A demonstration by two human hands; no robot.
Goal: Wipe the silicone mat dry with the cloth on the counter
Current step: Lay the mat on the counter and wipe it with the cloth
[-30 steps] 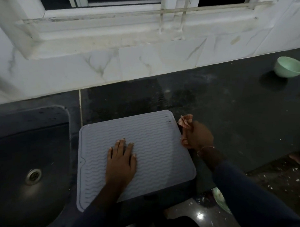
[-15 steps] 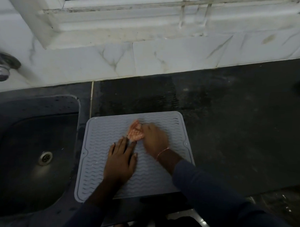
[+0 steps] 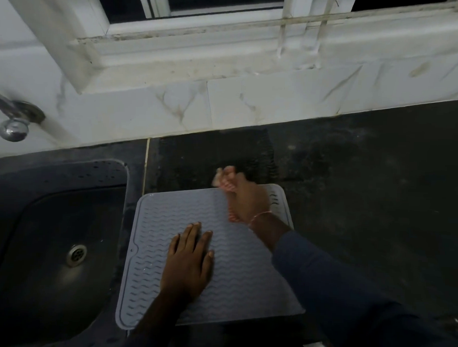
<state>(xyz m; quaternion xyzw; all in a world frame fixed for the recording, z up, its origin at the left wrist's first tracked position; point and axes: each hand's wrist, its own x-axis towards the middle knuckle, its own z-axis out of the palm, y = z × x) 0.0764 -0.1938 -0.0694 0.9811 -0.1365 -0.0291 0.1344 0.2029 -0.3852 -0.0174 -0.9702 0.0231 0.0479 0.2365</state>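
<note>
Counter (image 3: 352, 193): dark stone, dim light, fills right and centre of frame; white marbled tiles and window sill above it.
Sink (image 3: 51, 245): dark basin at left of frame, drain near its middle, droplets on upper rim.
Tap (image 3: 13, 119): chrome, on wall at upper left, blurred.
Mat (image 3: 158, 222): grey, wavy ribs, lies flat on counter just right of sink, lower centre of frame; lower edge reaches counter front.
Left hand (image 3: 188, 265): palm down on mat centre, fingers together and extended, pressing flat, gripping nothing.
Right hand (image 3: 247, 200): at mat's upper edge, right of centre, motion-blurred; fingers closed around cloth, thin bracelet at wrist, dark sleeve runs to lower right.
Cloth (image 3: 226, 182): pink-red pattern, bunched in right hand, sticks out past fingertips over mat's top edge onto counter; a bit also shows under heel of hand. Blurred, exact contact with mat cannot be told.
Wet patch (image 3: 249, 156): ribbed mark on counter just above mat.
</note>
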